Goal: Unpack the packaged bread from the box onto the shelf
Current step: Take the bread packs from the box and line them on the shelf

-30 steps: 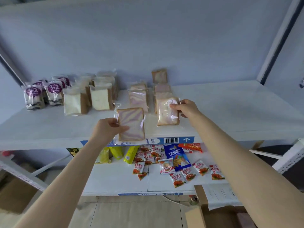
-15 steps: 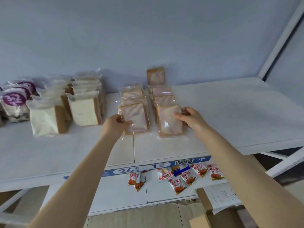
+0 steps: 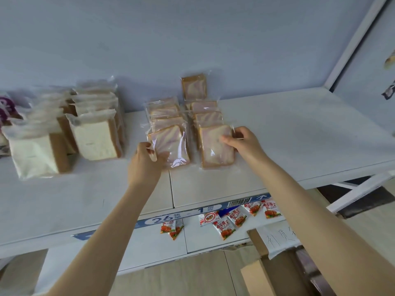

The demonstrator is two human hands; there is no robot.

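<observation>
Two rows of marbled bread [image 3: 205,106] already on shelf [image 3: 299,135]; left hand [image 3: 145,161] grips front left packet [image 3: 171,146], right hand [image 3: 243,144] pinches front right packet [image 3: 215,150]; box [image 3: 277,272] apparently holds more, blurred

two wrapped marbled bread packs [image 3: 171,146] leaning upright, shelf [image 3: 299,129]

We see through a single wide-angle camera worn on the head, facing forward and tilted down, close over the white shelf [image 3: 288,133]. Our arms [image 3: 111,231] run in from the bottom edge, with the cardboard box [image 3: 256,276] cut off at lower right.
</observation>
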